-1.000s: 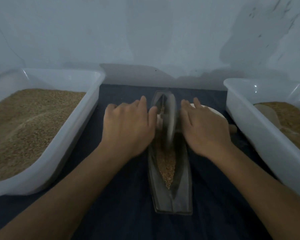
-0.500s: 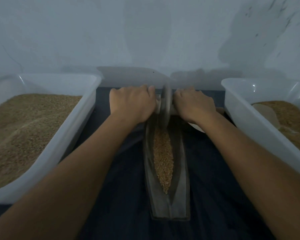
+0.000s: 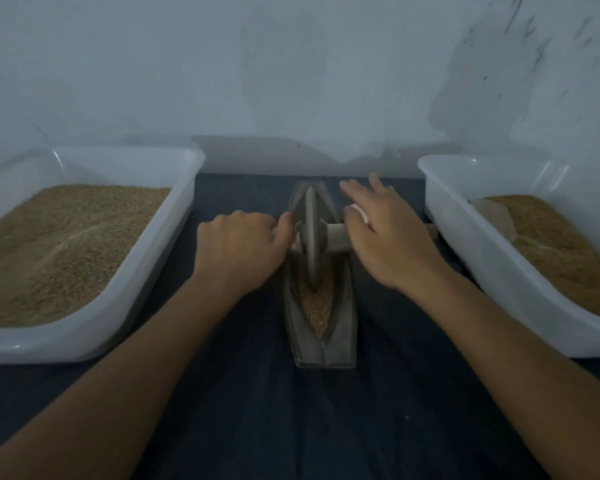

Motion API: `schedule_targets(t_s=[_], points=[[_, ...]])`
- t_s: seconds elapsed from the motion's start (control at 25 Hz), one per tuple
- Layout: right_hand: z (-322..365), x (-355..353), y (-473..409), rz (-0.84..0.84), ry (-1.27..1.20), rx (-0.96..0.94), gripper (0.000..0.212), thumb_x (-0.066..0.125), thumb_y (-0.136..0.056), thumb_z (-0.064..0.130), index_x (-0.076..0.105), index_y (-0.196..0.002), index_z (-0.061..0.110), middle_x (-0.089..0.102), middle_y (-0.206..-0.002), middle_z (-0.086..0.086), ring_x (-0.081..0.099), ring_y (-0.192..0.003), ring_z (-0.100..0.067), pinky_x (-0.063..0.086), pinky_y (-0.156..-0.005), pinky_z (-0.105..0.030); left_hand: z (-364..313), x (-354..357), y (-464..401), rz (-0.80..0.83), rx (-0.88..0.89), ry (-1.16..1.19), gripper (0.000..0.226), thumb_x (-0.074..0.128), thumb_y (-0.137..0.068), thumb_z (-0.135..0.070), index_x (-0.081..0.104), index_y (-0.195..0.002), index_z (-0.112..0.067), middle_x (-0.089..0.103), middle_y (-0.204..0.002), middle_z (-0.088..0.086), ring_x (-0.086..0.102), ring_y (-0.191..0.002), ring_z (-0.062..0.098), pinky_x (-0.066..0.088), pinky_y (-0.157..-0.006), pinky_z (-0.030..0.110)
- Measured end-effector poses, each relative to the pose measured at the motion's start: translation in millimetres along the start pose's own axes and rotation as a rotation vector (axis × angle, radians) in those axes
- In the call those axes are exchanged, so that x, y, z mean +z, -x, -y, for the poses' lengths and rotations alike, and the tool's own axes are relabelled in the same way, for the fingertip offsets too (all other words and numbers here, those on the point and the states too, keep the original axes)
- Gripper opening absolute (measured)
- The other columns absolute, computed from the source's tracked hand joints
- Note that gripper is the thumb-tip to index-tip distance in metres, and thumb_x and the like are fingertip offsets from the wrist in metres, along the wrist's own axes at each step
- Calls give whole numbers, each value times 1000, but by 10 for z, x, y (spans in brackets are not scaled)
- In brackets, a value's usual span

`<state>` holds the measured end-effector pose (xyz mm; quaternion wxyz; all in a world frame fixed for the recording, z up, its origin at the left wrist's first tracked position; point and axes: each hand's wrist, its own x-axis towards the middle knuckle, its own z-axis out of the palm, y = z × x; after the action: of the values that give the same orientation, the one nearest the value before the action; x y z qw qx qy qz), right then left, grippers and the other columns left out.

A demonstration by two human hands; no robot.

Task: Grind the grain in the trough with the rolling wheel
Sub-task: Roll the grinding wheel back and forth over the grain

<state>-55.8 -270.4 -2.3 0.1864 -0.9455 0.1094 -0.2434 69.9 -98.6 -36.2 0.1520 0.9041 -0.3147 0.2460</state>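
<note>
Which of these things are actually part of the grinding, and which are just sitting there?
In use:
- narrow dark boat-shaped trough
- tan grain in it
- grey metal rolling wheel on a pale axle
- left hand
- right hand

Standing by:
- left white plastic tub of grain
- right white plastic tub of grain

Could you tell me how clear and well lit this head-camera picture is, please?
Head view: dim and bluish overall, soft rather than sharp; the right hand has smeared fingertips, the wheel is slightly blurred; tub rims bow from wide-angle distortion; soft shadows darken the wall; small glints mark the left tub.
</note>
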Motion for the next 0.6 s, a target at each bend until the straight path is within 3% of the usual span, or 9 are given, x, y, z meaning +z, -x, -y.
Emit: schedule_targets(t_s=[0.04,0.12,0.24,0.36,0.44,0.52,0.6], points=[[-36,-70,13,-87,-67,-22,44,40,-108,26,56,-148,19,53,-153,-3,33,-152,-18,28,-123,-39,24,19,-46,5,-21,-8,70,22,-104,-59,54,-58,-19,48,-54,-3,46,-49,22,24,-52,30],[-122,-198,109,-354,6,-128,34,45,-103,23,73,-121,17,72,-118,1,56,-123,-17,46,-100,-37,44,53,-81,-9,-10,-100,73,12,-100,-62,56,-61,-19,46,-53,-3,39,-45,20,20,-50,27],[-295,-267,360,-559,191,-221,21,49,-100,19,67,-89,18,61,-81,7,49,-83,-16,36,-71,-33,24,126,-52,-59,-39,-68,77,13,-99,-66,54,-55,-19,43,-46,-5,37,-39,16,20,-51,23],[-470,-151,522,-389,275,-102,18,47,-100,27,56,-85,23,48,-77,9,43,-73,-13,28,-64,-29,34,191,-49,-49,-185,103,83,20,-100,-72,56,-48,-18,48,-46,-2,45,-41,19,26,-52,25],[-591,-30,522,-249,377,69,19,50,-98,35,62,-106,23,50,-90,7,47,-82,-15,36,-66,-31,41,204,-57,-24,-281,175,85,21,-97,-75,60,-49,-17,53,-49,1,50,-45,22,27,-54,27],[-684,36,459,-121,459,213,36,54,-96,41,57,-128,25,53,-106,1,50,-94,-20,44,-73,-36,50,188,-57,-41,-351,229,85,24,-96,-76,59,-48,-16,54,-50,2,51,-49,23,26,-56,28],[-728,47,372,-22,532,294,44,56,-96,45,50,-136,27,55,-116,-4,52,-103,-25,41,-76,-38,50,163,-38,-76,-400,276,82,26,-96,-73,57,-46,-15,54,-50,3,50,-50,24,25,-56,29]])
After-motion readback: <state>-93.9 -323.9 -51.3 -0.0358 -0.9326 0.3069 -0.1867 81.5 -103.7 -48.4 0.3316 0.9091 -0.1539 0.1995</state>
